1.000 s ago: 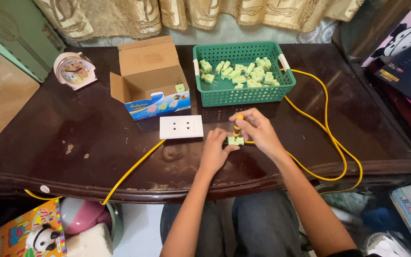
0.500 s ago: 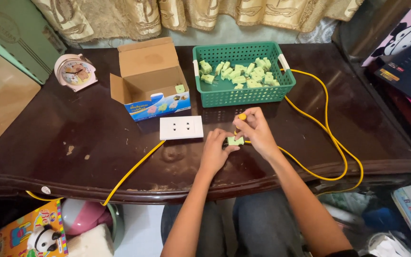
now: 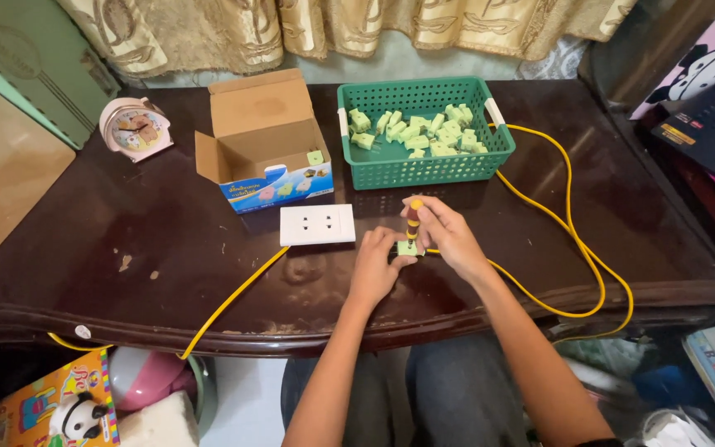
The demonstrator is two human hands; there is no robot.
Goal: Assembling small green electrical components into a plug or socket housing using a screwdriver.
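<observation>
A small green plug [image 3: 408,247] sits on the dark wooden table [image 3: 167,273] near its front edge, pinched by the left hand [image 3: 376,266]; the right hand [image 3: 448,234] grips an upright yellow-handled screwdriver [image 3: 413,218] on it. Just left lies a white 2-outlet socket [image 3: 317,224] with yellow cable [image 3: 577,248]; farther back, a green basket [image 3: 424,167] of plugs and an open cardboard box [image 3: 265,141]

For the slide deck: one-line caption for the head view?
Right hand holds screwdriver upright on green plug steadied by left hand.
</observation>
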